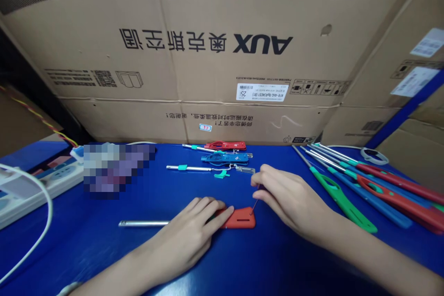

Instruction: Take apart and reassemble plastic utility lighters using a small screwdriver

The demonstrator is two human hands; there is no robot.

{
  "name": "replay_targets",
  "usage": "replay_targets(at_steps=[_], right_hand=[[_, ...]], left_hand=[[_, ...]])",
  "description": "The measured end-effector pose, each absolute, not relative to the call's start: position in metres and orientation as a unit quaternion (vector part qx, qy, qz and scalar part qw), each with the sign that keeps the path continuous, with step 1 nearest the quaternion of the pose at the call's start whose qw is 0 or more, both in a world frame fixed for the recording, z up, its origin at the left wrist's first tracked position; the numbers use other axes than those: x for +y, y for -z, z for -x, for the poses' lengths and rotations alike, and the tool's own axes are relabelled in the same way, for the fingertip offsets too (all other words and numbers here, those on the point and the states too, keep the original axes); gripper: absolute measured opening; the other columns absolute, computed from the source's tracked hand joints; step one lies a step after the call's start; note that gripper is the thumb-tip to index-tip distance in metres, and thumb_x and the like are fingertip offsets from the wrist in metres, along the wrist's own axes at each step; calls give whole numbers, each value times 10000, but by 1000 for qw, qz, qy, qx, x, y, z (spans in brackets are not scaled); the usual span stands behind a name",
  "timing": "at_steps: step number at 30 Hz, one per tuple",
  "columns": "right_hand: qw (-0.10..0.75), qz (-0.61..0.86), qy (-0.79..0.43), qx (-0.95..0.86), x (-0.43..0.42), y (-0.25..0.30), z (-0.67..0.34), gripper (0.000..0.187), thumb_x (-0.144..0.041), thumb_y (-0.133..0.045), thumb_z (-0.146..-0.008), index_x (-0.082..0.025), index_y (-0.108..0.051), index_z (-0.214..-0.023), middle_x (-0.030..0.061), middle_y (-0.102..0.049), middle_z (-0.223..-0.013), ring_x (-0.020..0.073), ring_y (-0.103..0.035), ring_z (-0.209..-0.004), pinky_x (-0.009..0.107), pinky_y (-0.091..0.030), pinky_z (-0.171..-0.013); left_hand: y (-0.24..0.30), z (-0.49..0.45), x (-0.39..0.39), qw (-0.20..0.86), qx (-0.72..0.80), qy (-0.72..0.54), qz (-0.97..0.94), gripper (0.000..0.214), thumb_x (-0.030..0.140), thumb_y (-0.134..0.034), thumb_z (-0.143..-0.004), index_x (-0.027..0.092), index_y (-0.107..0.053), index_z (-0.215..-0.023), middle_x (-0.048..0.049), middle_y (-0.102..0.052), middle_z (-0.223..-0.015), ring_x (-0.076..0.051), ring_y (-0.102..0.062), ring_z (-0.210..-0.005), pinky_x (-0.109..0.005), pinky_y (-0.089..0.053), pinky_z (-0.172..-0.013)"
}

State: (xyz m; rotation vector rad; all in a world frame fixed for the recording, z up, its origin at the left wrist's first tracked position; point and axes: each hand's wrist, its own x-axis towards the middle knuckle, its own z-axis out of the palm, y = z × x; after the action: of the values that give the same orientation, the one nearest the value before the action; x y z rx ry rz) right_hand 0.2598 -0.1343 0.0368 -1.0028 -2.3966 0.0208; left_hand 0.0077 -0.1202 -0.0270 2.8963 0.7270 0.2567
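Observation:
An orange-red gas lighter (243,218) with a long metal tube (144,224) lies flat on the blue table. My left hand (194,226) presses over its middle, fingers closed around the handle and hiding part of it. My right hand (282,194) pinches a thin dark screwdriver-like tool (255,205), most of it hidden in the fingers. Its tip touches the handle's right end, near a slot. Beyond my hands lie opened lighter parts: a red handle shell (227,145), a blue handle shell (225,159), a metal tube (190,168) and a small green trigger piece (221,174).
Several assembled lighters (388,194) in green, blue and red lie at the right. A white power strip (38,196) with a cable (50,208) and a blurred-out object (118,169) are at the left. A cardboard box wall (208,74) closes off the back.

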Motion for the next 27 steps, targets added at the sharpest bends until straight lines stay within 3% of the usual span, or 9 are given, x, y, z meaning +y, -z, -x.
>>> replay_targets(at_steps=[3,5,9,11,15,19,21,24,27], right_hand=[[246,369,-121,-888,-135,-42,-261,256,-130,-368,-976,-191,-504,-1185,69,-621,-1065,165,-604,-984,298,-499,-862],[251,371,-155,-880,-136,-44,-261,251,-100,-384,-962,-209,-523,-1139,45,-627,-1027,144,-607,-955,269,-496,-850],[278,397,-70,-872,-136,-41,-258,112,-215,-459,-959,-179,-542,-893,46,-605,-840,171,-597,-739,287,-509,-664],[263,397,-48,-878,-137,-41,-258,126,-237,-445,-967,-171,-550,-949,62,-616,-883,190,-611,-785,308,-516,-684],[232,372,-128,-890,-139,-44,-260,252,-142,-383,-977,-201,-493,-1196,63,-622,-1104,159,-610,-1001,285,-502,-865],[249,367,-67,-894,-136,-35,-259,174,-182,-395,-984,-156,-562,-1026,65,-640,-907,174,-630,-795,301,-531,-734],[262,368,-15,-892,-135,-33,-259,201,-219,-392,-988,-139,-576,-973,89,-638,-891,200,-631,-787,329,-535,-715],[243,367,-63,-896,-137,-40,-260,248,-167,-393,-979,-162,-533,-1185,98,-634,-1096,198,-612,-1022,328,-511,-877],[226,359,-129,-896,-139,-47,-262,324,-112,-392,-965,-212,-509,-1250,58,-655,-1086,152,-630,-995,284,-514,-879]], left_hand=[[26,-8,-120,71,239,-95,-964,565,13,-354,-887,184,-359,-1426,-126,-494,-1265,-269,-458,-1135,-438,-430,-946],[27,-8,-121,72,239,-100,-963,561,18,-352,-893,188,-359,-1427,-125,-498,-1263,-267,-461,-1131,-431,-435,-940],[28,-8,-120,78,241,-101,-962,573,17,-347,-899,198,-333,-1443,-122,-498,-1258,-263,-460,-1123,-433,-430,-947],[28,-8,-120,80,241,-103,-962,575,17,-344,-901,198,-327,-1446,-122,-497,-1256,-263,-460,-1122,-435,-429,-948],[29,-8,-120,74,242,-93,-963,570,18,-347,-903,198,-328,-1443,-124,-482,-1276,-267,-444,-1147,-441,-423,-959],[28,-9,-120,76,242,-81,-964,580,14,-357,-895,202,-327,-1443,-121,-479,-1281,-272,-438,-1153,-447,-421,-964],[27,-9,-121,77,242,-80,-964,580,11,-355,-894,196,-326,-1443,-124,-476,-1284,-273,-438,-1153,-446,-420,-965],[27,-9,-121,74,241,-83,-964,568,11,-351,-898,192,-337,-1436,-127,-482,-1282,-271,-444,-1149,-442,-422,-961],[27,-8,-121,71,240,-88,-964,554,19,-357,-904,203,-358,-1426,-124,-491,-1277,-270,-449,-1147,-440,-426,-953]])
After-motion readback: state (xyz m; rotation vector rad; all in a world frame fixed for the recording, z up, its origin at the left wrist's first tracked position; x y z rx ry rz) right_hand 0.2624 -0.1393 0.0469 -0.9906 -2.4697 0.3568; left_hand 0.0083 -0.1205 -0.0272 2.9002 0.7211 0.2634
